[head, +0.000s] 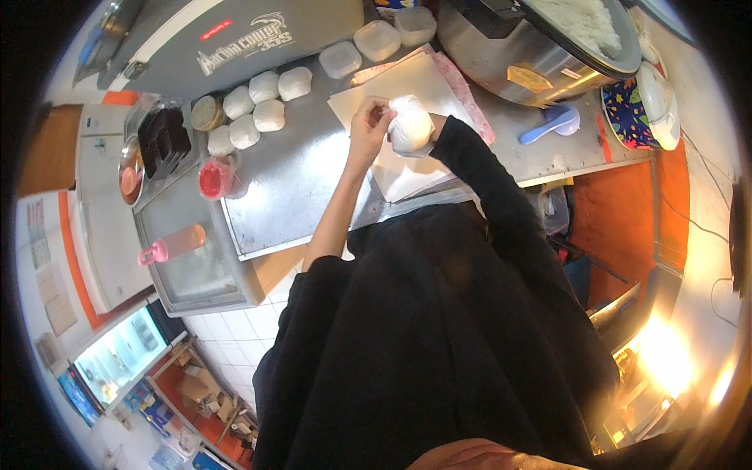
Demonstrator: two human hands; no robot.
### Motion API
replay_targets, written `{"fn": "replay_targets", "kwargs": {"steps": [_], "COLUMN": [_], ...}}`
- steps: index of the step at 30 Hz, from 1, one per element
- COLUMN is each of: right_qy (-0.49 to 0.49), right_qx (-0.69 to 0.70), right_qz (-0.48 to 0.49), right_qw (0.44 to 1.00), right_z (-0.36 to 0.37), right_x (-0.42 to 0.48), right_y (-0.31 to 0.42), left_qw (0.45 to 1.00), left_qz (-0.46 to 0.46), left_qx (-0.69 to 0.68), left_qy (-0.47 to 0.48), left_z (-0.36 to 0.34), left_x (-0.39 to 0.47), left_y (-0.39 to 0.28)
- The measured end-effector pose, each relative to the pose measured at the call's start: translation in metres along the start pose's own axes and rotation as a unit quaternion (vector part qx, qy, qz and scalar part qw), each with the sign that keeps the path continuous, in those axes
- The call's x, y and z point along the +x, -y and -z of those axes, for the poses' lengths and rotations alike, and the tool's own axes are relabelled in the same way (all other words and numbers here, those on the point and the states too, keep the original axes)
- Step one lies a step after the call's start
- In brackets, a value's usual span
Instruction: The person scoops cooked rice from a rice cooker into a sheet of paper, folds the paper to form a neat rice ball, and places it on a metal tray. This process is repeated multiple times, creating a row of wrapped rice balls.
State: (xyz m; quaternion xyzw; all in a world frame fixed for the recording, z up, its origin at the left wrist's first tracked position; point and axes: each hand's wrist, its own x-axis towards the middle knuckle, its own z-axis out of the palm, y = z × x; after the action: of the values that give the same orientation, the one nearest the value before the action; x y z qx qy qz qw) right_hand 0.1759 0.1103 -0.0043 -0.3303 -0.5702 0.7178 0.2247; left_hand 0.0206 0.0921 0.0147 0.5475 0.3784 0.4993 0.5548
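Above a stack of wrapping paper sheets (405, 176), I hold a white wrapped bundle (410, 129) between my hands. The fingers of my left hand (371, 120) pinch its gathered edge. My right hand (437, 126) is mostly hidden behind the bundle, at its right side. Several white wrapped bundles (269, 115) stand in two rows on the metal counter (294, 176), left of the paper. Clear plastic tubs (341, 59) sit behind the stack. A large steel rice cooker (499, 64), with white rice (587, 23) at its top, stands at the back right.
A grey cooler box (176, 64) lines the counter's back left. A red-filled container (215, 178) stands near the left edge, with a pink-capped bottle (179, 242) farther left. A blue scoop (552, 124) and a floral pot (630, 111) lie to the right.
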Motion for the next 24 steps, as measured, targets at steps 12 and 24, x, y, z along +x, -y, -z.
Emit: {"fn": "replay_targets", "kwargs": {"steps": [12,24], "right_qy": [-0.230,-0.144], "right_qx": [-0.433,0.066], "right_qz": [0.156,0.157], "right_qw": [0.857,0.975], "right_z": [-0.051,-0.102], "right_x": [0.021,0.069], "right_y": [0.050,0.052], "left_qw": [0.972,0.917], "left_qz": [0.038,0.039], "left_qx": [0.189,-0.211], "left_qy": [-0.137,-0.336], "left_z": [0.037,0.061], "left_x": [-0.017,-0.023], "left_y": [-0.077,-0.042]}}
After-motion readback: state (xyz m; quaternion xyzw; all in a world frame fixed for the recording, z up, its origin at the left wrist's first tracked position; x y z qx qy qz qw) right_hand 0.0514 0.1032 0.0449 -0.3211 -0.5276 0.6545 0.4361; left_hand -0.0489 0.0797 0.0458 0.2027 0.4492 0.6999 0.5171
